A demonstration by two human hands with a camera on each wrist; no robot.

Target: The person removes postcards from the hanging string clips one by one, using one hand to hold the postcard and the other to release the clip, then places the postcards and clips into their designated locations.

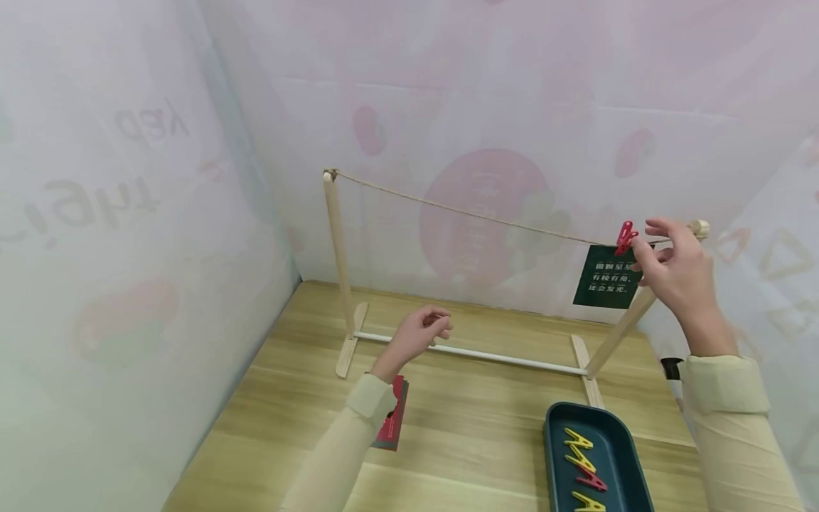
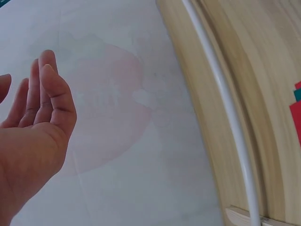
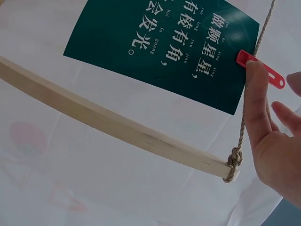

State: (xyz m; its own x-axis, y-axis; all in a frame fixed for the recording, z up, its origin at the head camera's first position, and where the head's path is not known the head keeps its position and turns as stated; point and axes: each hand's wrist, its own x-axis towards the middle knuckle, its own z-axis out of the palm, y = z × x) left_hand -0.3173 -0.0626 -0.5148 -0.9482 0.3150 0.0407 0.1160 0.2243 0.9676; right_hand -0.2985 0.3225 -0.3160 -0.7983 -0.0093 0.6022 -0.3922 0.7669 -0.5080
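Note:
A dark green card (image 1: 604, 277) with white writing hangs from the twine (image 1: 473, 213), clipped by a red clothespin (image 1: 625, 237). Right at that clothespin is my right hand (image 1: 681, 274). In the right wrist view one digit overlaps the red clothespin (image 3: 276, 77), while the other fingertips (image 3: 284, 115) stand apart from it. My left hand (image 1: 416, 338) hovers in front of the rack's white crossbar (image 1: 486, 354), its fingers loosely bent. The left wrist view shows the left palm (image 2: 35, 146) with nothing in it.
Wooden posts (image 1: 338, 249) hold up the twine at both ends. A dark blue tray (image 1: 630, 455) with yellow and red clothespins stands at the front right. Red and dark cards (image 1: 398, 419) lie on the wooden table (image 1: 269, 419), partly under the left forearm. Printed cloth (image 1: 409, 128) surrounds the table.

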